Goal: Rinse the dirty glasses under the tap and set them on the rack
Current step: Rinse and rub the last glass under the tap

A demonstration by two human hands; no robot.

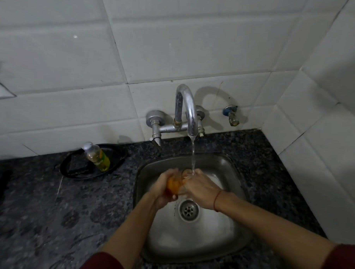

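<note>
Your left hand [164, 187] and right hand [199, 187] clasp an orange-tinted glass [174, 185], tilted, rim under the tap [188, 110] stream, over the sink [229, 170].

No text, brand, number or sign can be read anywhere. The small bottle [96, 156] lying on the black tray [75, 167] carries a yellow-green label, but any printing on it is too small and blurred to make out. The tap [186, 110], the sink [228, 162], the wall tiles [175, 43] and the surface [49, 210] carry no lettering.
</note>
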